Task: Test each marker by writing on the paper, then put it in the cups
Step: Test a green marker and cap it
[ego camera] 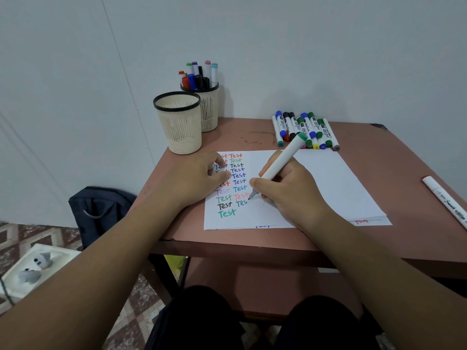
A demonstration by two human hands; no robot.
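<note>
From the head camera we see our right hand [288, 190] grasping a white marker [278, 165] with a green cap on its raised end; its tip touches the paper [326, 180] just right of an unfinished teal "Tes". Our left hand [199, 176] rests on the sheet's left part, fingers loosely bent over the written words, holding nothing. Beyond the paper lies a row of markers [303, 130] on the table [404, 173]. At the far left corner stand two cups: the near cup [178, 122], and the far cup [209, 107] behind it, stuffed with markers.
</note>
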